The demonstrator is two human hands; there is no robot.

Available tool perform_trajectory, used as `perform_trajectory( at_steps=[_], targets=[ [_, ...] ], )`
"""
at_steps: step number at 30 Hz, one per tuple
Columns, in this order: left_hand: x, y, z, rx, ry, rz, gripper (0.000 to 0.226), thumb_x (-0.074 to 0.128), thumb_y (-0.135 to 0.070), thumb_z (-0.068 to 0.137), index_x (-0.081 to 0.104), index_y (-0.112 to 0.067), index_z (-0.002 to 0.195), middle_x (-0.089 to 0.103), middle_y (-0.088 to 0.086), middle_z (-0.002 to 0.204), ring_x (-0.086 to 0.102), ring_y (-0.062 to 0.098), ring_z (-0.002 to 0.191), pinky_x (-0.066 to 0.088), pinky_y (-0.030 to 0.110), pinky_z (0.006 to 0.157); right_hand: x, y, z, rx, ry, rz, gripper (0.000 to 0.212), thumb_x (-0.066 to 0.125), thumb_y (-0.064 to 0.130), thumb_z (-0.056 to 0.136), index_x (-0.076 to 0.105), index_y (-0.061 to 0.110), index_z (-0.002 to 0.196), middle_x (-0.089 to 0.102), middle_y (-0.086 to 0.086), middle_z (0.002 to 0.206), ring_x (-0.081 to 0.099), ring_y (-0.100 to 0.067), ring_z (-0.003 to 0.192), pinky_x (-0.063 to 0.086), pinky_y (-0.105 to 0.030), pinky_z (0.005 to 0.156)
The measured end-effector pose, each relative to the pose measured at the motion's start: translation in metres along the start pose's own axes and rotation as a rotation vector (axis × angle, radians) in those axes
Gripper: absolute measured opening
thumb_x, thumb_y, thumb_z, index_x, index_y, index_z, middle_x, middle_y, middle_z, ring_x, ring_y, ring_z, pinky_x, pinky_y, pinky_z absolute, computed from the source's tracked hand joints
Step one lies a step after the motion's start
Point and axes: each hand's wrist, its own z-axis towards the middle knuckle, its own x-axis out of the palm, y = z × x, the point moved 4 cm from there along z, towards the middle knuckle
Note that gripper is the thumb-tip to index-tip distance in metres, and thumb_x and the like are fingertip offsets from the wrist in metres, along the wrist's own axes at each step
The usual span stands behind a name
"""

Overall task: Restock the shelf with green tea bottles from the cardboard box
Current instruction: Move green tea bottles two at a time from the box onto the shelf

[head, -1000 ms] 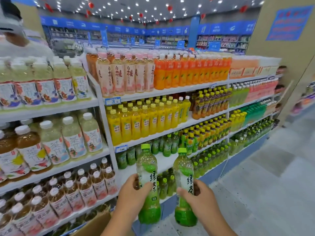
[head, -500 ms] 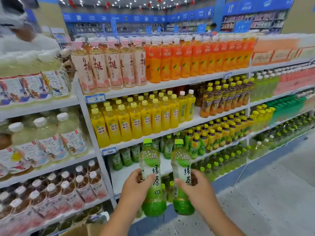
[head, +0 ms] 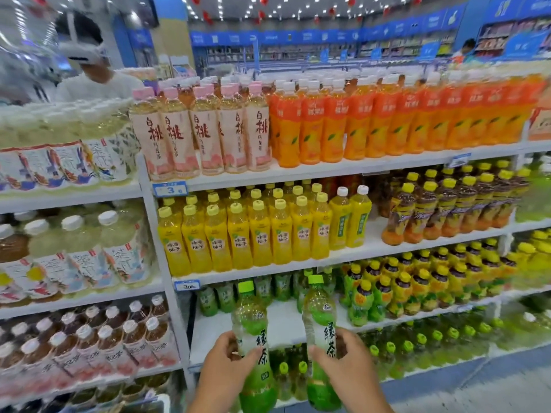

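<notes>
Just beyond my fingers stood the white shelf (head: 277, 326), its bare front strip open behind the two bottles I held. My left hand (head: 222, 366) gripped the left green tea bottle (head: 253, 347) around its label, fingers (head: 229, 342) curled behind it and thumb across the front. My right hand (head: 346, 365) gripped the right green tea bottle (head: 320, 338) the same way, fingers wrapped round the far side of the label, thumb toward me. Both bottles were upright, green caps on top, a little apart from each other, and raised in front of that shelf level. Past my fingertips, at the back of the same level, a short row of small green tea bottles (head: 226, 296) waited, and to the right of my right fingers sat yellow-capped green-labelled bottles (head: 384, 293). Below my fingers, between the two held bottles, I saw the caps of more green bottles (head: 283, 368) on the lower shelf. One level above my fingers ran the yellow pomelo drink bottles (head: 238, 236), with a blue price tag (head: 187, 285) clipped on the shelf edge under them. Higher up were pink-capped white peach oolong bottles (head: 205, 135) and orange drink bottles (head: 357, 120). Far up and left of my left fingers, another person in white (head: 98, 79) stood behind the shelving. I could not see the cardboard box.
</notes>
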Motion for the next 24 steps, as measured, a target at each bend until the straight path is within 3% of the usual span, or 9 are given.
perform_trajectory(
  at_steps=[2, 6, 10, 12, 15, 22, 24],
  targets=[
    [0.006, 0.004, 0.026, -0.020, 0.009, 0.007, 0.040, 0.087, -0.023, 0.077, 0.064, -0.023, 0.109, 0.077, -0.010, 0.093, 0.074, 0.011, 0.084, 0.056, 0.023, 0.072, 0.008, 0.000, 0.023, 0.028, 0.013, -0.016, 0.056, 0.082, 0.057, 0.067, 0.056, 0.039, 0.114, 0.061, 0.018, 0.112, 0.059, -0.006, 0.101, 0.051, -0.035, 0.092],
    [0.017, 0.008, 0.084, -0.012, 0.069, 0.026, 0.040, 0.086, -0.019, 0.078, 0.060, -0.028, 0.107, 0.076, -0.012, 0.095, 0.072, 0.000, 0.078, 0.053, 0.014, 0.065, 0.031, -0.003, 0.074, 0.039, 0.031, -0.037, 0.064, 0.082, 0.056, 0.064, 0.056, 0.037, 0.119, 0.063, 0.018, 0.111, 0.062, -0.005, 0.101, 0.053, -0.038, 0.094],
    [0.026, 0.014, 0.149, -0.069, 0.153, 0.018, 0.050, 0.087, -0.031, 0.074, 0.059, -0.036, 0.116, 0.074, -0.017, 0.105, 0.071, 0.006, 0.095, 0.060, 0.030, 0.082, 0.057, -0.006, 0.122, 0.049, 0.024, -0.060, 0.075, 0.081, 0.052, 0.076, 0.047, 0.031, 0.139, 0.058, 0.012, 0.128, 0.058, -0.012, 0.113, 0.048, -0.033, 0.101],
    [0.033, 0.019, 0.175, -0.085, 0.169, 0.003, 0.051, 0.087, -0.029, 0.076, 0.057, -0.038, 0.116, 0.071, -0.015, 0.109, 0.070, 0.006, 0.098, 0.058, 0.022, 0.074, 0.070, -0.011, 0.145, 0.059, 0.017, -0.065, 0.077, 0.078, 0.051, 0.081, 0.043, 0.028, 0.145, 0.055, 0.008, 0.134, 0.055, -0.015, 0.118, 0.047, -0.032, 0.100],
    [0.047, 0.032, 0.204, -0.086, 0.181, 0.004, 0.044, 0.082, -0.015, 0.081, 0.058, -0.035, 0.112, 0.072, -0.011, 0.107, 0.069, 0.006, 0.094, 0.051, 0.012, 0.061, 0.092, -0.022, 0.173, 0.056, 0.017, -0.081, 0.073, 0.078, 0.052, 0.081, 0.047, 0.024, 0.141, 0.056, 0.008, 0.125, 0.056, -0.016, 0.112, 0.049, -0.034, 0.094],
    [0.082, 0.069, 0.253, -0.024, 0.175, 0.037, 0.049, 0.083, -0.020, 0.078, 0.058, -0.035, 0.117, 0.071, -0.012, 0.109, 0.066, 0.005, 0.103, 0.052, 0.018, 0.076, 0.132, -0.051, 0.220, -0.012, 0.024, -0.094, 0.055, 0.080, 0.041, 0.083, 0.048, 0.028, 0.125, 0.052, 0.015, 0.105, 0.054, -0.006, 0.086, 0.044, -0.024, 0.072],
    [0.088, 0.080, 0.265, -0.020, 0.148, 0.023, 0.048, 0.084, -0.018, 0.078, 0.059, -0.035, 0.115, 0.071, -0.011, 0.111, 0.065, 0.005, 0.106, 0.052, 0.017, 0.077, 0.142, -0.060, 0.230, -0.046, 0.042, -0.063, 0.048, 0.081, 0.034, 0.084, 0.048, 0.030, 0.119, 0.052, 0.020, 0.103, 0.054, -0.006, 0.090, 0.041, -0.021, 0.074]
  ],
)
